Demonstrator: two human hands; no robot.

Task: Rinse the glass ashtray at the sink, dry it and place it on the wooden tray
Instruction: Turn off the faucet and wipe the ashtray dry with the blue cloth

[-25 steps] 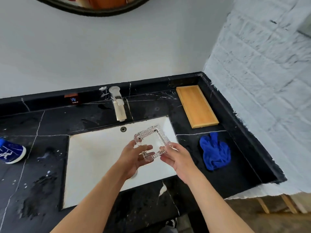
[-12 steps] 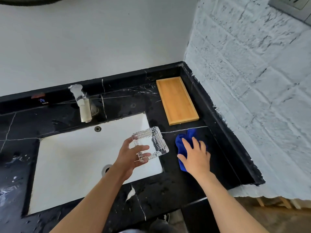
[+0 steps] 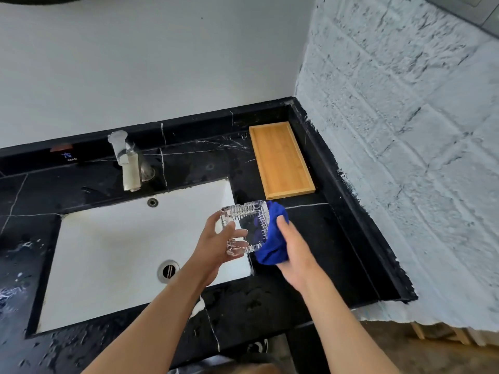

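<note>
A square clear glass ashtray [image 3: 247, 225] with ribbed edges is tilted above the right edge of the white sink [image 3: 108, 252]. My left hand [image 3: 216, 245] grips its left side, thumb across the front. My right hand [image 3: 294, 252] holds a bunched blue cloth [image 3: 272, 244] pressed against the ashtray's right side. The wooden tray [image 3: 280, 160] lies bare at the back right of the black counter, beyond both hands.
A faucet [image 3: 127, 160] stands behind the sink, its drain [image 3: 168, 269] near the front. The black marble counter [image 3: 324, 238] is wet on the left. A white brick wall [image 3: 405, 157] bounds the right side, and the counter's front edge drops off by my arms.
My right hand let go of the ashtray, reached right to the blue cloth on the counter, picked it up and brought it against the ashtray. My left hand kept hold of the ashtray.
</note>
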